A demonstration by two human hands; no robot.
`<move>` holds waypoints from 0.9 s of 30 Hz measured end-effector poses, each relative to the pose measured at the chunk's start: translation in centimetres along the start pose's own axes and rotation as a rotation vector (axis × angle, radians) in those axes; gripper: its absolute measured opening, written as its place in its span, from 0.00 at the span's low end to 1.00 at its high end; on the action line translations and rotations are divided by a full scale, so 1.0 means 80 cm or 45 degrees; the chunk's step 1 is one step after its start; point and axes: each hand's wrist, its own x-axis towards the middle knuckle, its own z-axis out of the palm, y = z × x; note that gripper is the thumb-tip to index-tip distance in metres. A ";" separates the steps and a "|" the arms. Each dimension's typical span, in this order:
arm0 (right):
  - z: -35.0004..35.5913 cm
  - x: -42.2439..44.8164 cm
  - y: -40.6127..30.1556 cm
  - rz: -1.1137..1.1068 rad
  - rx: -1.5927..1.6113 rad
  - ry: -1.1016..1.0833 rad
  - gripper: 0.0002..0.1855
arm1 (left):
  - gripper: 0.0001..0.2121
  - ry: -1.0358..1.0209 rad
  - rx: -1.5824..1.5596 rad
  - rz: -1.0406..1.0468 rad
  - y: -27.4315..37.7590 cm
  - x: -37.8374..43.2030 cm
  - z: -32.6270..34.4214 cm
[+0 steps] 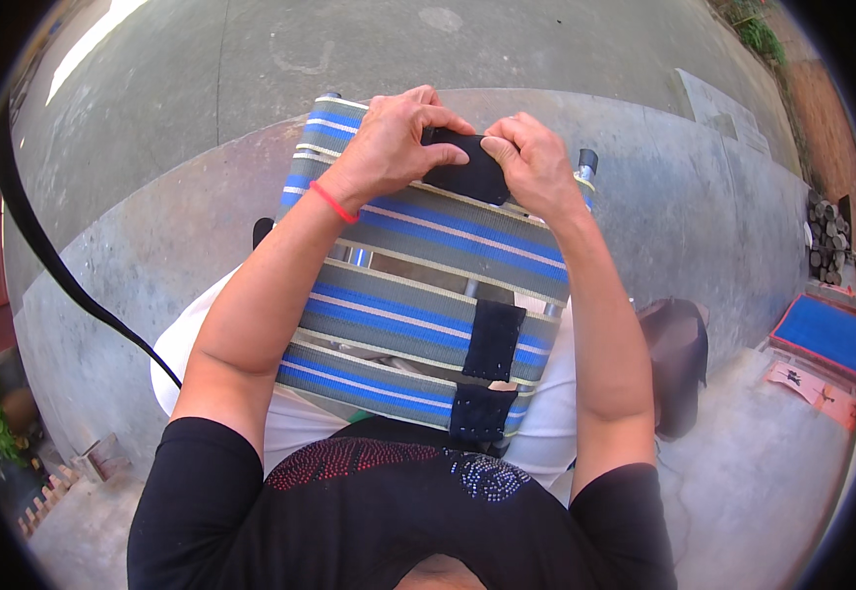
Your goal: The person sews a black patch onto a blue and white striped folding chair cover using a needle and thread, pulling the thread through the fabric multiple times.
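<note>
A folding seat of striped blue, grey and white webbing straps (465,247) on a metal tube frame lies across my lap. At its far side my left hand (402,136), with a red band on the wrist, has thumb and fingers on a black cloth patch (463,177). My right hand (535,162) pinches the same patch near its upper right corner. Whether a needle or thread is between the fingers cannot be seen. Two more black patches, an upper one (494,341) and a lower one (482,414), sit on the nearer straps, with pale stitches along their edges.
Concrete ground (723,214) surrounds me. A dark brown object (675,369) is beside my right leg. Further right are a blue mat (826,335), a pink printed sheet (815,389) and stacked logs (829,240). A black strap (52,254) hangs at the left.
</note>
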 end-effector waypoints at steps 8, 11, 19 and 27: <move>-0.005 0.000 0.006 -0.046 0.010 -0.040 0.08 | 0.09 0.035 -0.163 -0.083 -0.005 0.001 0.009; -0.005 0.000 0.006 -0.064 0.005 -0.036 0.08 | 0.08 0.030 -0.122 -0.076 -0.008 0.002 0.013; -0.018 -0.004 0.011 -0.084 -0.080 -0.147 0.08 | 0.08 0.028 0.159 0.145 -0.010 0.005 0.017; -0.017 -0.002 0.009 -0.021 0.137 -0.042 0.07 | 0.07 -0.033 -0.057 -0.009 -0.007 0.006 0.018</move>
